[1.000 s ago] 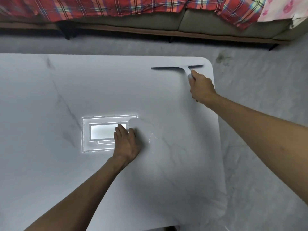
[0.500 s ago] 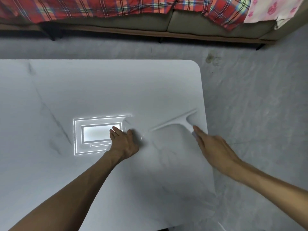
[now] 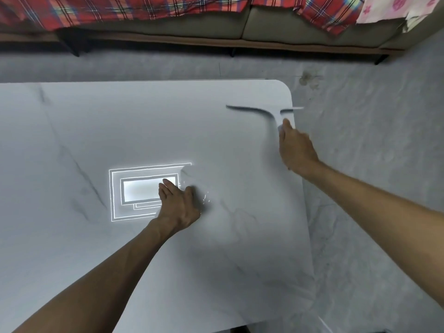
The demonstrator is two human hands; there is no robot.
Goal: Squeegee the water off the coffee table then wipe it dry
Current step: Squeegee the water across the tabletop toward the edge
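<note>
The white marble-patterned coffee table (image 3: pixel 120 131) fills the left and middle of the view. My right hand (image 3: pixel 296 150) grips the handle of a pale squeegee (image 3: pixel 264 111), whose blade lies across the table near its far right corner, one end past the right edge. The squeegee is blurred. My left hand (image 3: pixel 179 205) rests flat on the table's middle, fingers straight, beside a bright reflection of a ceiling light (image 3: pixel 144 191). Small water drops glint just right of that hand.
A sofa (image 3: pixel 288 27) draped with a red plaid blanket (image 3: pixel 120 8) runs along the far side. Grey floor (image 3: pixel 372 164) lies to the right of the table and between table and sofa, with a small stain (image 3: pixel 308 79) near the table's corner.
My right hand drew the squeegee from the far corner toward me, then carried it back out to the far right corner. My left hand stayed flat in place.
</note>
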